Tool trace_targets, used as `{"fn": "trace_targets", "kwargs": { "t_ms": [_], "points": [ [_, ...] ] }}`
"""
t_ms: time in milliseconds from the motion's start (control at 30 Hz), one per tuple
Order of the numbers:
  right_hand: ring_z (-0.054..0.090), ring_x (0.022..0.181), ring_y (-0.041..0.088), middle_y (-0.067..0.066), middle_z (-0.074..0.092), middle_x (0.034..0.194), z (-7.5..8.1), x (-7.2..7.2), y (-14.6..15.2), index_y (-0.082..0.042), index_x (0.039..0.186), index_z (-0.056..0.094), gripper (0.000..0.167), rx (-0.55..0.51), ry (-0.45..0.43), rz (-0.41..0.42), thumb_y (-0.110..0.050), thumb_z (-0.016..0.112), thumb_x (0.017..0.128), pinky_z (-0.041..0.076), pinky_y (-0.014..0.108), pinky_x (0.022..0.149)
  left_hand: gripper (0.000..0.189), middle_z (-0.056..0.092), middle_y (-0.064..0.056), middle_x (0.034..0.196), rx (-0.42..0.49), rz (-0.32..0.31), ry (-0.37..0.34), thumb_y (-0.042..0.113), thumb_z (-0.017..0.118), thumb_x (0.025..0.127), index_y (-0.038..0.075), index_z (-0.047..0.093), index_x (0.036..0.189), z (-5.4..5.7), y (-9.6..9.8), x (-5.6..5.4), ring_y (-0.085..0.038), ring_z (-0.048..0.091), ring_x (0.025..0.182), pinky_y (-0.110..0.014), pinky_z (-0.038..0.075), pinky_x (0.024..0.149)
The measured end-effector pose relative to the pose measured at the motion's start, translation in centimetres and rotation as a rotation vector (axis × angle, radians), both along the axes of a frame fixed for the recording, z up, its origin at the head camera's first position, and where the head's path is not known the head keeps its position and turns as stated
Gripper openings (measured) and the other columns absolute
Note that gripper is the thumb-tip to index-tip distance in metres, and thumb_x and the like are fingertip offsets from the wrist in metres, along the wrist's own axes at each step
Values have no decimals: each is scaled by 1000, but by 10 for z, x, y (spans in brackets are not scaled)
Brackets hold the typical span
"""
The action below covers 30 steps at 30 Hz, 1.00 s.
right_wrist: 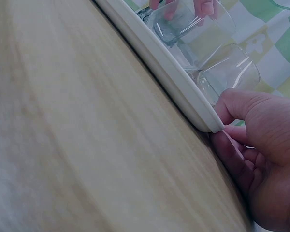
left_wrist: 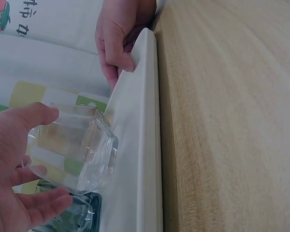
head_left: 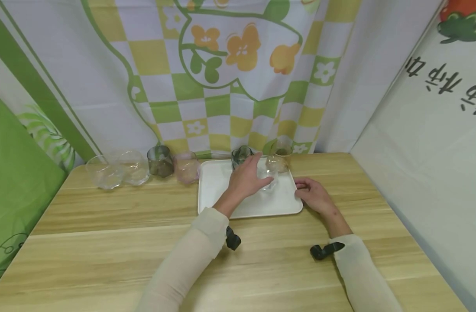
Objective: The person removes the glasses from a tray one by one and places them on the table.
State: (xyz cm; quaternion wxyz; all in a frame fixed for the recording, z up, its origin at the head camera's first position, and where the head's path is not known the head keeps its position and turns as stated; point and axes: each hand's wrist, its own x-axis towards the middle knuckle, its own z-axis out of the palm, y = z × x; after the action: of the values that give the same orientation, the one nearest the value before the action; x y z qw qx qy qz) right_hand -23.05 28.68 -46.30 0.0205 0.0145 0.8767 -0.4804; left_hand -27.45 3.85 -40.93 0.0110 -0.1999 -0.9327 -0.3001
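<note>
A white tray (head_left: 241, 210) lies on the wooden table. My left hand (head_left: 246, 175) is over it, thumb and fingers spread around the rim of a clear angular glass (left_wrist: 82, 145) whose base is down at the tray. Just beyond those fingers, a dark teal glass (head_left: 239, 157) stands on the tray's far side. My right hand (head_left: 313, 195) pinches the tray's right edge, the thumb (right_wrist: 232, 104) on top and curled fingers below. Toward the tray's far right corner is an amber-tinted glass (head_left: 282, 152), partly overlapped by another see-through glass (head_left: 276, 164).
Left of the tray stands a row of glasses: a pink one (head_left: 187, 168), a grey one (head_left: 160, 161) and two clear ones, the nearer (head_left: 133, 169) and the outer (head_left: 105, 172). A patterned curtain (head_left: 222, 108) hangs behind the table's (head_left: 261, 260) far edge.
</note>
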Motion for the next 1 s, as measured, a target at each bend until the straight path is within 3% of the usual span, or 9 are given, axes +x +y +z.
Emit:
{"fn": "trace_targets", "kwargs": {
  "t_ms": [233,733,1000],
  "points": [
    [63,102,27,23,63,123,0,-1,1,6,139,57,50,18,11,6,-4,63,91,51,24,78,91,40,-10,160,44,-19,-4,48,79,89,12,36,160,-3,-1,1,-30,39,145,-50,37,114],
    [62,104,28,24,62,126,0,0,1,6,140,56,51,-8,1,4,-5,64,91,50,25,81,86,47,-14,142,206,-62,-10,36,86,84,6,44,152,-7,-3,10,-34,55,125,-47,48,102],
    [63,105,30,24,62,125,2,0,1,6,140,56,51,-2,-1,5,-5,63,91,51,27,82,84,45,-15,145,235,-63,-10,37,86,83,6,45,149,-9,-6,13,-34,54,125,-47,48,102]
  ]
}}
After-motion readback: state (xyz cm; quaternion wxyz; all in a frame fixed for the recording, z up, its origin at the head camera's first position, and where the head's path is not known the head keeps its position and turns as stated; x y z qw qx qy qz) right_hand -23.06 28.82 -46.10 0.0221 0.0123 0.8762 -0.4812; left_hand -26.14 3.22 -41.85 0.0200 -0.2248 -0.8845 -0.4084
